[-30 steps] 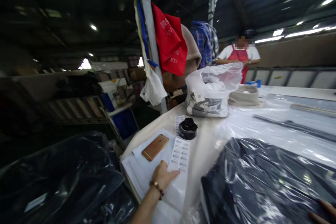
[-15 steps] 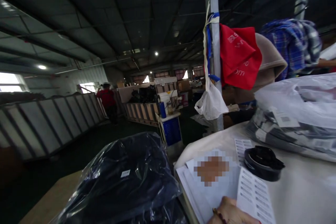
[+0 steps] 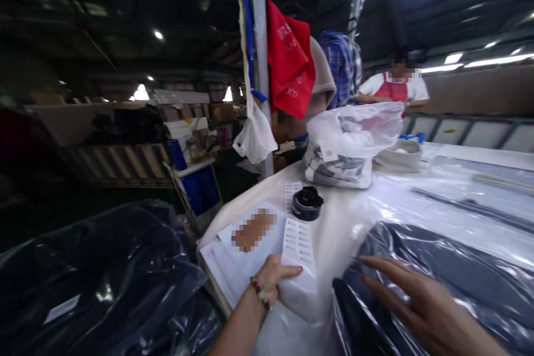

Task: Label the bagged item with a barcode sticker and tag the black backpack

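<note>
My left hand [image 3: 273,278] rests on the white table [image 3: 334,233] with its thumb pressing the lower end of a white label sheet [image 3: 297,240]; its fingers are curled under. My right hand [image 3: 411,303] is open, fingers stretched out flat over a dark garment in a clear plastic bag [image 3: 450,278]. A blurred phone-shaped object [image 3: 253,230] lies on white papers [image 3: 233,258] just beyond the left hand. A black round tape holder [image 3: 307,203] stands behind the label sheet.
A second bagged dark garment [image 3: 100,278] lies at the lower left. A clear bag of folded clothes [image 3: 346,147] sits at the table's back. A pole [image 3: 259,61] carries a red cloth [image 3: 290,64]. Another person [image 3: 394,86] stands beyond the table.
The view swung left and came back to the table. My right hand has come in from the lower right corner over the bagged garment. My left hand stays on the label sheet.
</note>
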Motion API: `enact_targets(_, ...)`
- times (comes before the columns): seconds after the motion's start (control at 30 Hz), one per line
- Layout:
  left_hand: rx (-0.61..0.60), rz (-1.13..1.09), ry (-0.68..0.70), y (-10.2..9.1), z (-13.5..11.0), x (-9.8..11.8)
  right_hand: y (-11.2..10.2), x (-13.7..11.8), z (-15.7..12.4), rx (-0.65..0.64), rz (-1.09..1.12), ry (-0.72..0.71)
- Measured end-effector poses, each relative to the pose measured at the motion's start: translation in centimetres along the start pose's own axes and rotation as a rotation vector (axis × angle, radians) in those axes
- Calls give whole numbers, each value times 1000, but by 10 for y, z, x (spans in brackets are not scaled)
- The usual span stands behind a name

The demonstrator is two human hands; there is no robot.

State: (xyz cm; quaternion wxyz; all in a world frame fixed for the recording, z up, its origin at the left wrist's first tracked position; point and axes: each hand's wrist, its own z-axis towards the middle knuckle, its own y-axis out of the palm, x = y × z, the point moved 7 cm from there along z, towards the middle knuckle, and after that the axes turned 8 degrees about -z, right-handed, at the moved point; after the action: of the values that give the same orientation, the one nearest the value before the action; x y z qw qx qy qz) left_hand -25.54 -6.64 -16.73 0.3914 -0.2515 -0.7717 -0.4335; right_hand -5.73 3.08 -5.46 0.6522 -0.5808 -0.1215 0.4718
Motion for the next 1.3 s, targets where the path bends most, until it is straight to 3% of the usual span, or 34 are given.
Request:
enact_targets(0.07,-61,-1,-25,5,-1,-1,15,-23,9,-157,138,-58)
enact_targets(0.13,-112,-2,-31,9,-2,0,32,-39,23,-198,226,-39)
enact_targets(0.27,-136,-10,18,13,0,6,66,-47,44,-159,292,42)
enact_targets(0.43,-132,-8,74,19,8,13,98,-42,50,-140,299,97)
enact_targets(0.63,-152,-8,96,29,13,10,108,-30,51,-32,538,235)
enact_targets(0.87,-162,-23,80,35,17,4,116,-13,52,-16,657,358)
enact_targets(1.3,-136,-26,42,31,18,-5,124,-6,49,21,1027,544)
